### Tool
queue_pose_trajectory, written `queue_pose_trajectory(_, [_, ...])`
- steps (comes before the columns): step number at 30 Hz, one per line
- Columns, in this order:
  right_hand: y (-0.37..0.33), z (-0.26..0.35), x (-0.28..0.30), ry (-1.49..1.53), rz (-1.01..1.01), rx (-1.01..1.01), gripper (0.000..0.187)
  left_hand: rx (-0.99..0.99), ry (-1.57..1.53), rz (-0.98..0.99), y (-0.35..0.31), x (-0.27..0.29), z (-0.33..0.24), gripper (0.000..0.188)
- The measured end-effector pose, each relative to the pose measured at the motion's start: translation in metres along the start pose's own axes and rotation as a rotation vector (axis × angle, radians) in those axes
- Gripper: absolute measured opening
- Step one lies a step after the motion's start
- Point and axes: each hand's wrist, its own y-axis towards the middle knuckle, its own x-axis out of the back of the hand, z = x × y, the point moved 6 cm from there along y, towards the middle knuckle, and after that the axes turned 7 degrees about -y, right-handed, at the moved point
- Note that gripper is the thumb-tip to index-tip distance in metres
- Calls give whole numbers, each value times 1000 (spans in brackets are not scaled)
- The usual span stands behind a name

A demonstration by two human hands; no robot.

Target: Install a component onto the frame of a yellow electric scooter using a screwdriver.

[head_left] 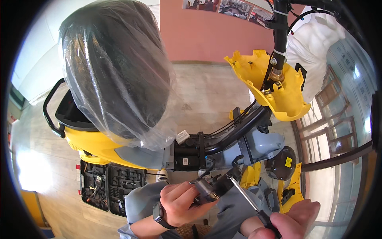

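Note:
My left hand (180, 202), with a watch on its wrist, grips a dark cylindrical part (206, 190) with a black cable, perhaps a lock or switch unit. Black brackets join it on the right. In my right hand (293, 220) is a screwdriver (264, 218) with a black handle. Its metal shaft slants up and left, its tip close beside the black bracket (232, 175); whether they touch I cannot tell. Both hands are above my lap. Just beyond them stands a partly dismantled yellow and grey scooter (135, 157) with an exposed black frame tube.
A plastic-wrapped seat (119, 71) rises at the left. An open tool case (107, 187) lies on the floor below it. Yellow front covers (288, 97) hang round the steering column. Loose yellow panels (294, 187) and a black rounded part (281, 163) lie at right, near a glass door.

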Motion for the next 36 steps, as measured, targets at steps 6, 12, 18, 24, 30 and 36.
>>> queue_pose_trajectory(6, [0,-8,-17,1,170,-100,28,76,9,-60,-3,-1,10,22])
queue_pose_trajectory(12, [4,-2,-25,-22,299,-30,29,-26,256,-67,-7,-1,17,46])
queue_pose_trajectory(18, [5,6,-34,74,126,-52,21,-21,156,-146,-7,5,22,40])
queue_pose_trajectory(24, [8,10,-33,40,198,-40,19,-46,151,-88,-9,3,23,35])
queue_pose_trajectory(30, [10,6,-34,0,255,-31,18,6,71,-129,-5,6,26,33])
queue_pose_trajectory(36, [2,3,-38,235,15,-161,18,-15,74,-120,-4,3,25,33])
